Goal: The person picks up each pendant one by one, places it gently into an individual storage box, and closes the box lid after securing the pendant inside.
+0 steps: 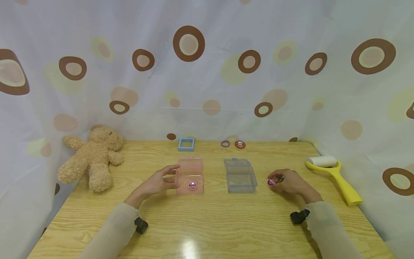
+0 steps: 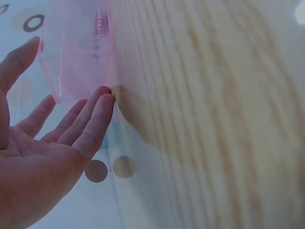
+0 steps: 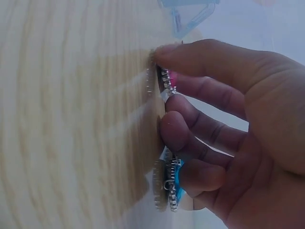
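My left hand [image 1: 161,180] reaches to the left side of an opened pink see-through box [image 1: 198,166], its fingers fairly straight and their tips right at the box wall. Inside that box lies a pink gem charm [image 1: 192,186]. An opened bluish-grey see-through box [image 1: 240,189] stands to its right. Farther right, my right hand [image 1: 288,180] pinches a second pink gem charm [image 3: 167,82], silver-edged, between thumb and fingers close to the tabletop. A blue gem charm [image 3: 178,181] with a beaded silver edge is by the little finger of the same hand.
A teddy bear [image 1: 93,154] sits at the left edge of the wooden table [image 1: 213,223]. Along the back are a blue square frame [image 1: 186,149], a purple ring [image 1: 225,144] and a red round badge [image 1: 240,144]. A yellow-handled lint roller [image 1: 344,185] lies at the right.
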`<action>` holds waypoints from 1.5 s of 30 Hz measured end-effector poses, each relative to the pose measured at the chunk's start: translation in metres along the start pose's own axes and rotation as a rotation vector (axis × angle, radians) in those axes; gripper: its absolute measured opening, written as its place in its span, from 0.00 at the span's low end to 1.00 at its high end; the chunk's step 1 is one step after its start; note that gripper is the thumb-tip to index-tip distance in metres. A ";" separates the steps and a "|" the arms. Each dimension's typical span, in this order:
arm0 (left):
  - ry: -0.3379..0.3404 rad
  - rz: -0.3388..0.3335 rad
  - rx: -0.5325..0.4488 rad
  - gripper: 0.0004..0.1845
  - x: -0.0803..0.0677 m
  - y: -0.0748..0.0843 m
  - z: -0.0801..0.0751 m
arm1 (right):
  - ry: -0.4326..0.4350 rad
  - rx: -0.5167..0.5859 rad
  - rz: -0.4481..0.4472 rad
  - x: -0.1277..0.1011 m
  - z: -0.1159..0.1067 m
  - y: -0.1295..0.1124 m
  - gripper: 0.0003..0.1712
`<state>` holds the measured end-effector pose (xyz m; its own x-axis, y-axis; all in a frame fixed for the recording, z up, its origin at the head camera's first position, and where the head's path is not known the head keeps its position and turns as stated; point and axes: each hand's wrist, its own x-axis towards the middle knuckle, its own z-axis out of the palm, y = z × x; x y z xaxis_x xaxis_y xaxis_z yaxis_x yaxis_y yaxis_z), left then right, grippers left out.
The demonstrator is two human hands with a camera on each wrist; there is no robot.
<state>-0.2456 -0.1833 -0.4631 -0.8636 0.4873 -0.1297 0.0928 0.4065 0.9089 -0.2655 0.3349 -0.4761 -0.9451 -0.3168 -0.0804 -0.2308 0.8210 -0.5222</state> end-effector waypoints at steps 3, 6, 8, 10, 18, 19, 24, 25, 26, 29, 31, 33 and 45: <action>-0.002 0.003 0.001 0.42 0.000 0.000 0.000 | -0.021 0.010 0.004 0.001 0.000 0.001 0.19; -0.002 0.005 0.004 0.42 0.000 -0.001 -0.001 | -0.029 0.008 -0.002 0.001 0.000 0.002 0.17; -0.002 0.007 0.009 0.42 0.000 -0.001 -0.001 | -0.028 0.007 -0.005 0.001 0.000 0.003 0.16; -0.003 0.008 0.010 0.42 0.000 -0.002 0.000 | -0.026 0.006 -0.007 0.001 0.000 0.003 0.16; -0.007 0.004 0.003 0.42 -0.001 -0.001 0.000 | 0.000 0.009 0.001 -0.003 -0.001 -0.003 0.16; -0.006 0.004 0.003 0.42 -0.001 -0.001 0.000 | 0.004 0.018 0.002 -0.003 -0.002 -0.004 0.16; -0.003 0.006 0.003 0.42 0.000 -0.001 0.000 | 0.018 0.094 0.020 -0.004 -0.005 -0.008 0.17; -0.004 0.007 0.002 0.42 0.000 -0.001 0.000 | 0.017 0.102 0.021 -0.003 -0.005 -0.008 0.17; -0.005 0.007 0.003 0.42 0.000 -0.001 0.000 | 0.019 0.108 0.023 -0.003 -0.005 -0.008 0.17; -0.007 0.009 0.006 0.41 0.000 -0.001 0.000 | 0.023 0.119 0.025 -0.001 -0.006 -0.009 0.17; -0.008 0.010 0.007 0.41 0.000 -0.001 0.000 | 0.027 0.131 0.023 0.001 -0.006 -0.010 0.17; -0.006 0.009 0.007 0.41 0.000 -0.001 0.000 | 0.033 0.140 0.017 0.001 -0.007 -0.013 0.17; 0.003 -0.001 0.006 0.42 0.001 0.000 0.000 | 0.078 0.153 -0.040 0.012 -0.011 -0.039 0.21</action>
<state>-0.2461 -0.1830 -0.4633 -0.8653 0.4844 -0.1289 0.0951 0.4111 0.9066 -0.2705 0.3043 -0.4474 -0.9523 -0.3052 0.0066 -0.2367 0.7245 -0.6474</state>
